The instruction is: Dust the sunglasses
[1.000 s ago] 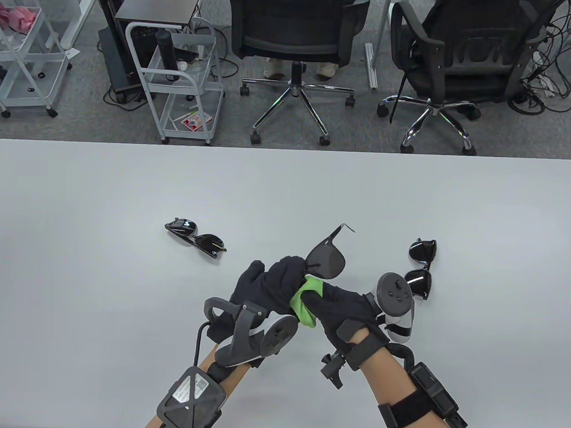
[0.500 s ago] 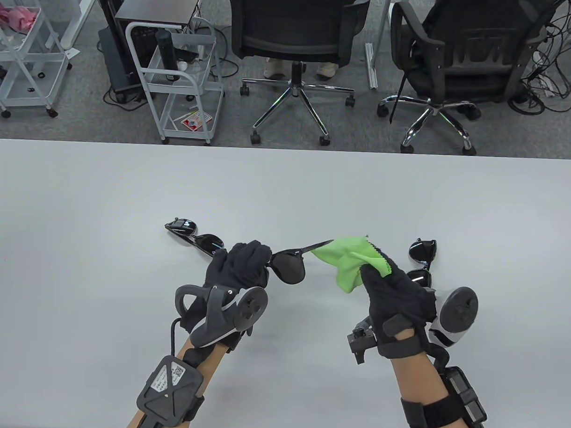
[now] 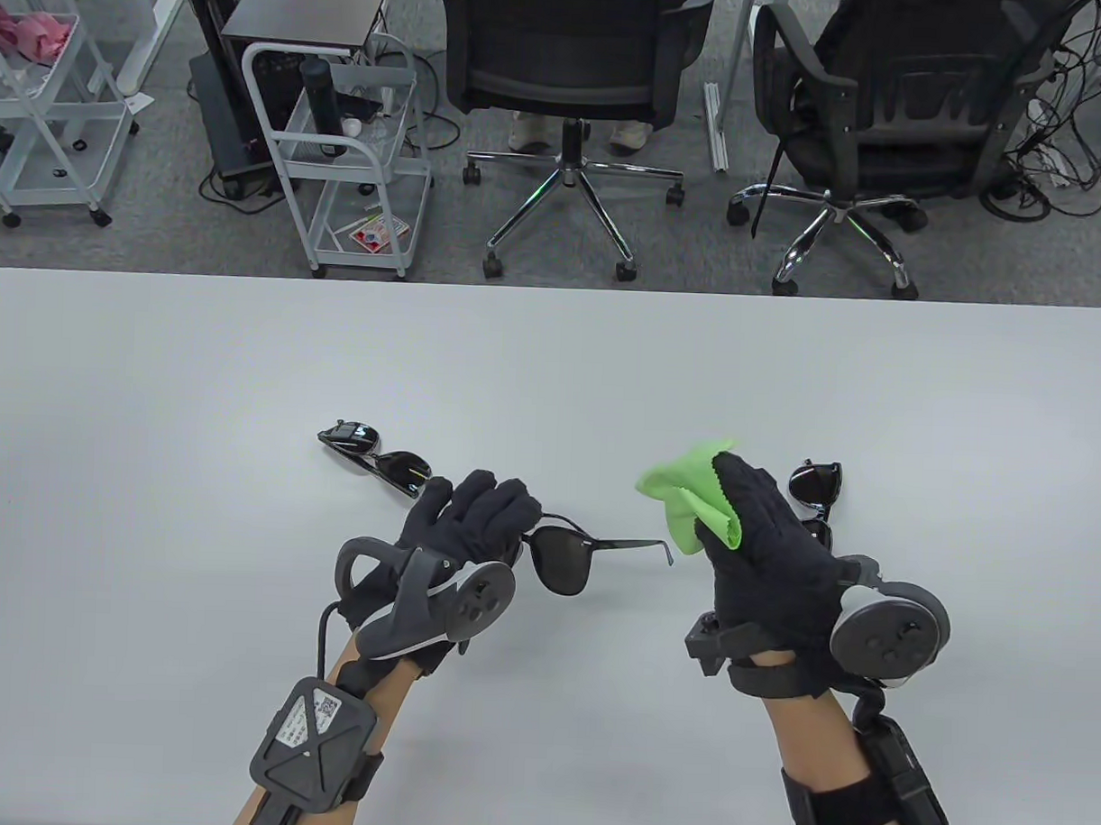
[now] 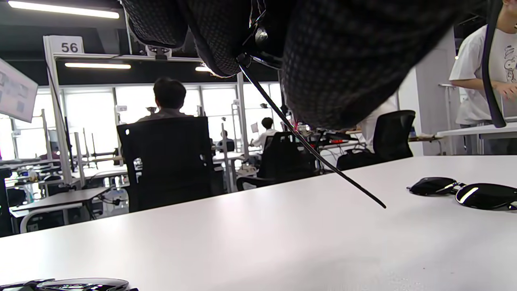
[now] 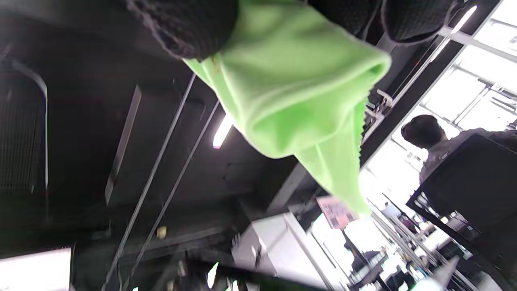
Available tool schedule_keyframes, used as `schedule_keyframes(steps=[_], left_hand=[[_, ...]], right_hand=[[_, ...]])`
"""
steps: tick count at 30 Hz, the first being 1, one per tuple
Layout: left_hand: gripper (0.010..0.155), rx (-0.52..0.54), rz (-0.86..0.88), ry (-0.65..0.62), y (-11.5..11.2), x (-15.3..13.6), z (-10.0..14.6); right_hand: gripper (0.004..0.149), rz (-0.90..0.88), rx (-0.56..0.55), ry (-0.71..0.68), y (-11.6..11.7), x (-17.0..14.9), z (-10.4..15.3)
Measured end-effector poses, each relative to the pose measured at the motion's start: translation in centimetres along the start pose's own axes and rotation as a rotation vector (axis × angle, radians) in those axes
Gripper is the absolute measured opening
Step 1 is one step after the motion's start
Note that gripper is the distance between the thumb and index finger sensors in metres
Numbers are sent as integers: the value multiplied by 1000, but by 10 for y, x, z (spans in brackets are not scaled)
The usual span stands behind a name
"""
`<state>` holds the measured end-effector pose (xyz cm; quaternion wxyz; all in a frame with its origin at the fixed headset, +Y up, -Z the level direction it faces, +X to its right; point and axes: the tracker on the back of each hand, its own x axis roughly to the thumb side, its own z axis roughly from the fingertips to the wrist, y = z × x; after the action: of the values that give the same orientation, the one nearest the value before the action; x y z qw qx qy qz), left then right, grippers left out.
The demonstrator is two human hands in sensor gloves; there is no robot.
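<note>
Black thin-framed sunglasses with dark lenses sit low over the pale grey bench, one temple arm sticking out to the right, and our left hand grips them at the left end of the frame. Our right hand is closed around a bright green microfibre cloth, well apart from the lenses, so we'd guess we're between wipes or done with this pair. Next move probably calls for either bringing cloth and lens back together or setting this pair down. Two more dark pairs lie on the bench: one folded to the left, one beside the right hand.
</note>
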<state>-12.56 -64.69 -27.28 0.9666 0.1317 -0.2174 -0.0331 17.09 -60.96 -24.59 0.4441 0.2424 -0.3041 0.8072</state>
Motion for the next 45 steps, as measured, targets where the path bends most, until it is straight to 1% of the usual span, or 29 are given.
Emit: schedule_keyframes(steps=[1,2,3,5,7,8,9,11,14,16,18,20,21,22,23,24,25,27,30,32,36,38,40,42,45], left_hand=[[92,7,-3,-1,1,1,0],[92,13,-2,-3,1,1,0],[92,14,0,-4,1,1,0],[92,20,10,-14,0,0,0],[92,13,1,-49,0,2,1],[92,12,-19,-56,0,4,1],[92,34,-30,-71,1,5,2],[92,51,-37,-89,3,8,3],[92,68,-94,-101,5,13,4],[91,76,-102,-97,5,16,5],[90,88,-64,-112,7,21,7],[99,118,4,-139,11,29,10],[101,126,31,-146,14,32,10],[96,154,71,-161,18,36,12],[95,195,68,-184,19,42,12],[93,209,15,-177,21,44,13],[92,228,-18,-183,22,43,13],[89,223,9,-160,21,38,12],[87,225,0,-134,21,32,10],[86,225,21,-124,22,26,10],[86,222,61,-66,24,8,11],[87,208,78,-46,22,0,10],[87,185,102,-32,18,-7,9],[86,178,97,-38,17,-4,8],[86,156,51,-46,18,0,7]], right_hand=[[52,-35,94,-16,6,-1,-3],[53,-126,257,-48,17,-1,-7],[55,-168,333,-46,24,0,-7],[57,-163,441,-45,39,3,-6],[58,-77,494,-55,47,4,-4],[57,-61,491,-60,48,4,-3],[55,-76,499,-52,50,4,-3],[53,-122,519,-34,52,2,-3],[49,-184,543,-14,52,1,-3],[47,-169,565,-23,52,0,-3],[46,-159,552,-34,53,1,-3],[46,-154,515,-34,55,3,-3],[46,-143,525,-37,56,4,-4],[46,-112,558,-46,59,5,-3],[46,-63,553,-56,60,6,-3],[46,-64,541,-55,60,7,-4],[45,-61,557,-55,61,8,-5],[45,-15,564,-55,60,8,-5],[44,42,573,-56,60,8,-8],[44,36,590,-32,58,4,-8],[43,61,582,34,41,-18,-8],[43,57,587,75,34,-30,-6],[43,11,575,132,28,-44,-3],[43,-54,575,166,32,-49,-1],[43,-46,604,177,35,-51,0]])
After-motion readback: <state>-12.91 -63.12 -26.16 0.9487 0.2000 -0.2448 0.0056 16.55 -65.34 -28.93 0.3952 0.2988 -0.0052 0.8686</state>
